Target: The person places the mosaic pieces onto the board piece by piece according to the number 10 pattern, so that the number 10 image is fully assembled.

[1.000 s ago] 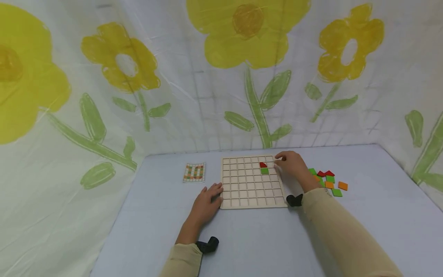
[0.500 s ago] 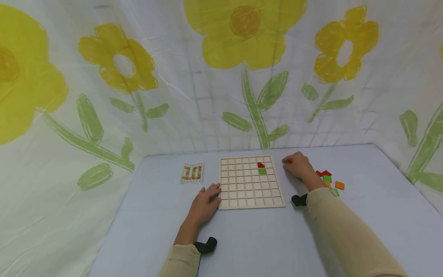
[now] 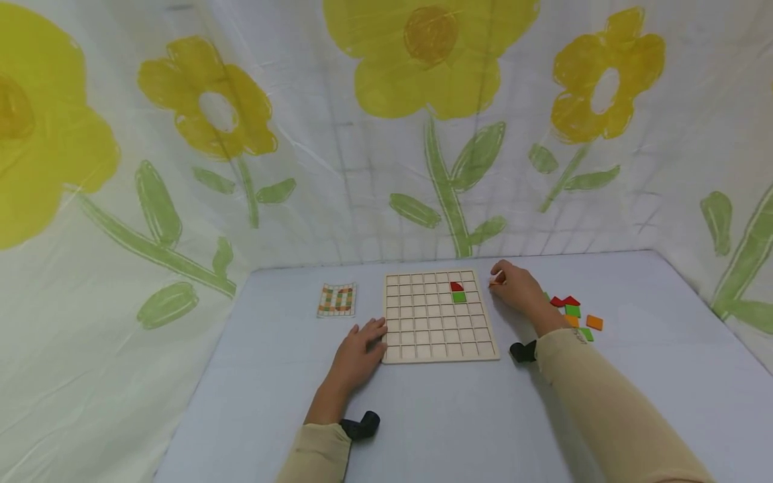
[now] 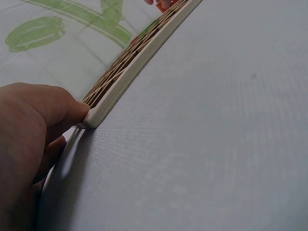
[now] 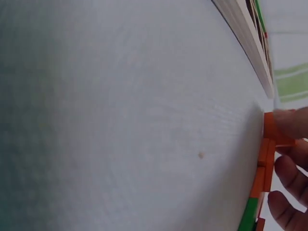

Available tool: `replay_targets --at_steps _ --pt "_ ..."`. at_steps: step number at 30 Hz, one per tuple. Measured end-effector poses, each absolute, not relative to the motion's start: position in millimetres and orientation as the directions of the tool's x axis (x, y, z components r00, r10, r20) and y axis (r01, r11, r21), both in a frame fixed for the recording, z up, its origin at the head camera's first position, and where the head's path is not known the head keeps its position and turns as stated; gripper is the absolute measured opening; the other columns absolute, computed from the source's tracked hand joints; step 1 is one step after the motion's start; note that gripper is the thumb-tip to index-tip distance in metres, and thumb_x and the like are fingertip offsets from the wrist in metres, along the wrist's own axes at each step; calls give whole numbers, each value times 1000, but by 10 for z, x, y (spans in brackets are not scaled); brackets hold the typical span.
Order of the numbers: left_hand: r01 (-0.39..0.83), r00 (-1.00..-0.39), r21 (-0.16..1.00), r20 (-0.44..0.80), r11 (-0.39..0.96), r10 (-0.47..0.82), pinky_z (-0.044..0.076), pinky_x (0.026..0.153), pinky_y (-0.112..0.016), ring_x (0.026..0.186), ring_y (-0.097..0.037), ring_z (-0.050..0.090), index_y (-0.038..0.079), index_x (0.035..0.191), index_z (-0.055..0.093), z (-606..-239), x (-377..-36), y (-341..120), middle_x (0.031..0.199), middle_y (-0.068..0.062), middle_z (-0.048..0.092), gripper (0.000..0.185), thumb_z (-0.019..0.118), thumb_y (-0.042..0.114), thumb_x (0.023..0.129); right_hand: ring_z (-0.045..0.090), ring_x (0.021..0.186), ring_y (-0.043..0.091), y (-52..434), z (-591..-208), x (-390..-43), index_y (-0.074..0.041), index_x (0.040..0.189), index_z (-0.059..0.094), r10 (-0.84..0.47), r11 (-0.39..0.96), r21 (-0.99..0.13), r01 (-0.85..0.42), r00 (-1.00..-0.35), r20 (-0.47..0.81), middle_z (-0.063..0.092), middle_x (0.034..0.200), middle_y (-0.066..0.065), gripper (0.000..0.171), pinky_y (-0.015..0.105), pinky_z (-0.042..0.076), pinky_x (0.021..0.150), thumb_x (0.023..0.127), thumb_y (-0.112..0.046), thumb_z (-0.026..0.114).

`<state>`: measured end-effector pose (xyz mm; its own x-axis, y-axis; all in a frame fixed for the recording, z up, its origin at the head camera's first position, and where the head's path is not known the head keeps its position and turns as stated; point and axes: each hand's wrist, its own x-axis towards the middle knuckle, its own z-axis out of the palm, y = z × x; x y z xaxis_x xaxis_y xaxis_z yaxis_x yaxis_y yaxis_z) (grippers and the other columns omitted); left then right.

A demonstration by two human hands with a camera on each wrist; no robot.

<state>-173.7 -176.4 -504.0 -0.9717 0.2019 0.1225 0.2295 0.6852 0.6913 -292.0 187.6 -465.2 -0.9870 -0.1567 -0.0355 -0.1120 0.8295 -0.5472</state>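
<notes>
- Backdrop: white sheet (image 3: 326, 201) printed with yellow flowers and green stems; hangs behind the table and along its sides.
- Table (image 3: 447, 422): pale cloth-like surface; bears everything listed below.
- Beige sleeves (image 3: 594, 389): one on each forearm, entering from the near edge.
- Wooden grid board (image 3: 430, 322): flat, near table centre; square cells in rows.
- Left hand (image 3: 357, 353): fingers relaxed and slightly spread, at the board's left edge. Left wrist view: a digit touches a corner of the board.
- Right hand (image 3: 517, 288): pinch grip, thumb against fingertips, just right of the board's far right part.
- Pattern card (image 3: 337, 300): left of the board and apart from it; coloured grid, details too small to read.
- Black wrist devices (image 3: 361, 426): one per wrist.
- Loose tiles (image 3: 572, 311): green, red and orange, scattered right of the board, partly hidden by the right hand and forearm; exact count not determinable.
- Green square tile (image 3: 459, 297): in a board cell, upper right area.
- Red quarter-round tile (image 3: 457, 286): in the adjoining cell, on the far side of the green one.
- Orange tile (image 5: 270, 126): held by the right hand, outside the board.
</notes>
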Motion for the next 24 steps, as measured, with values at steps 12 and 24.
replay_targets --at_steps 12,24 --pt "223 -973 691 122 688 194 22 124 -48 140 -25 45 9 131 64 -5009 -1747 -1763 146 0 53 38 63 18 94 59 108 36 1878 -4549 -2873 -3 109 74 -226 843 -520 -139 -968 -107 66 114 19 23 49 52 92 90 -13 65" --pt "186 -980 706 87 683 177 20 125 -45 141 -21 43 11 132 63 -5005 -1724 -1748 147 3 52 38 64 20 95 54 97 32 1933 -4601 -2852 1 116 68 -130 891 -449 -60 -983 -127 58 111 20 49 45 52 81 85 -36 74"
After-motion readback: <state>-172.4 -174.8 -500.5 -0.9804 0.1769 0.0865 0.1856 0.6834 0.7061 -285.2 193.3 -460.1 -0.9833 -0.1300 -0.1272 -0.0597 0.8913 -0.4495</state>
